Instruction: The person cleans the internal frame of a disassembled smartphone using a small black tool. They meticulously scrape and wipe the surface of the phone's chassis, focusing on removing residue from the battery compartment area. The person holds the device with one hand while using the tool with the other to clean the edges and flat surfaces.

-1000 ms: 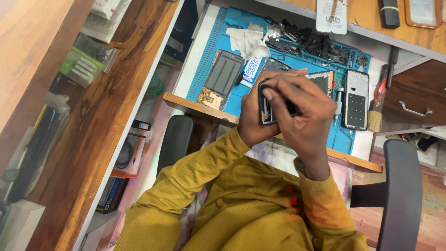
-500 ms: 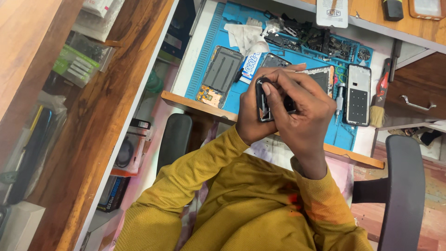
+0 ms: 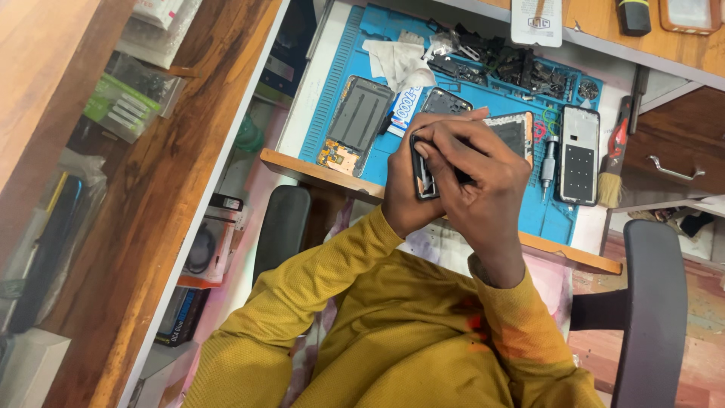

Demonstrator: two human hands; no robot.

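Free room and obstacles. The blue work mat [image 3: 377, 151] on the desk [image 3: 317, 98] is crowded: an opened phone body [image 3: 355, 125] at left, a phone frame [image 3: 579, 155] at right, loose parts [image 3: 521, 68] along the far edge. Both hands [image 3: 461, 177] hover above the near middle. Bare mat shows between the phone body and the hands. A brush [image 3: 613, 162] and drawer [image 3: 672, 151] close the right side.
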